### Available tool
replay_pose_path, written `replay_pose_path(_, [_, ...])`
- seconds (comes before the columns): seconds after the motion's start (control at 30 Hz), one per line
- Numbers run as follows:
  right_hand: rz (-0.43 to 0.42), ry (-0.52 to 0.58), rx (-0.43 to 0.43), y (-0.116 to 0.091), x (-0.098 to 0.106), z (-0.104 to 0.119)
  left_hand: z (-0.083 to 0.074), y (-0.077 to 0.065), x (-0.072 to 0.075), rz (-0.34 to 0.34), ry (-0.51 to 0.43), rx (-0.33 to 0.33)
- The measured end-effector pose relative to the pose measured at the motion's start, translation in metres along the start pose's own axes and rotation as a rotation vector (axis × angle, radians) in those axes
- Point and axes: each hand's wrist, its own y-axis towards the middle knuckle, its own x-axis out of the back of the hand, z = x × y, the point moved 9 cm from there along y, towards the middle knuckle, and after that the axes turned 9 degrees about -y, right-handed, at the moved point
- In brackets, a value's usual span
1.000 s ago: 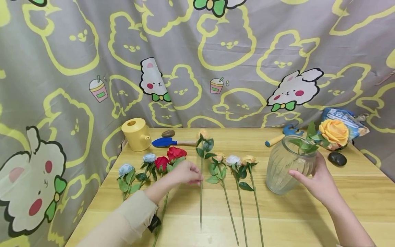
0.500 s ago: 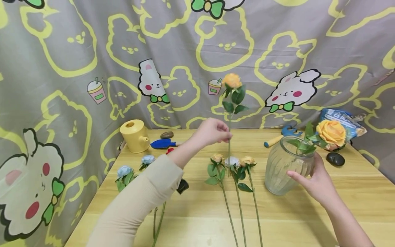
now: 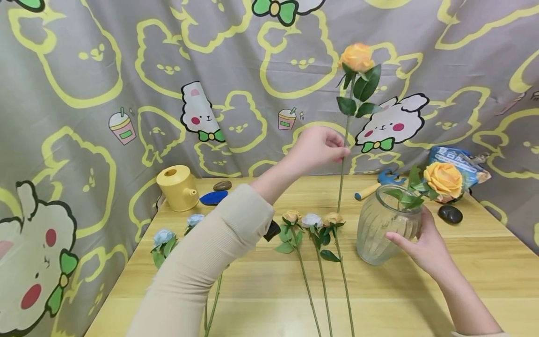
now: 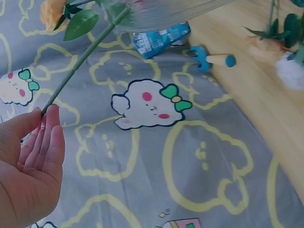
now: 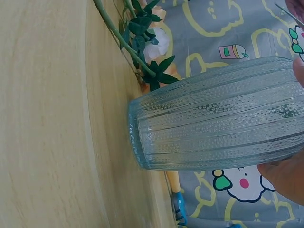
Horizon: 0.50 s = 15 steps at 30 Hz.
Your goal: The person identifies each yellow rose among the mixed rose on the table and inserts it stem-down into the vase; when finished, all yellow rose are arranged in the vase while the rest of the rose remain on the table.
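In the head view my left hand (image 3: pixel 322 147) pinches the stem of an orange-yellow rose (image 3: pixel 357 57), raised upright above the table. Its thumb and fingertips meet at the green stem (image 4: pixel 76 69) in the left wrist view. My right hand (image 3: pixel 429 243) grips the ribbed clear glass vase (image 3: pixel 381 234) from its right side. One yellow rose (image 3: pixel 443 180) stands in that vase, leaning right over the rim. The held rose's lower stem end comes down left of the vase, behind several lying roses. Dimpled vase glass fills much of the right wrist view.
Two peach roses (image 3: pixel 333 218) and a white rose (image 3: pixel 312 221) lie mid-table; light blue roses (image 3: pixel 163 237) lie left, partly behind my sleeve. Behind stand a yellow watering can (image 3: pixel 177 187), blue trowel (image 3: pixel 214 198), hand rake (image 3: pixel 389 178), black stone (image 3: pixel 450 214) and blue bag (image 3: pixel 463 164).
My left hand has lifted the orange-yellow rose off the table and carried it up and right, toward the vase. My right hand keeps its grip on the vase.
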Motion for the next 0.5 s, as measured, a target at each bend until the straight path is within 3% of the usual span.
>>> replay_pose_path(0.3, [-0.008, -0.009, -0.006, -0.001, 0.002, 0.001, -0.031, 0.012, -0.003, -0.1, -0.016, -0.079])
replay_pose_path(0.5, [-0.002, -0.022, -0.028, -0.002, 0.0, 0.001, -0.046, 0.015, -0.014, -0.121, -0.071, -0.145])
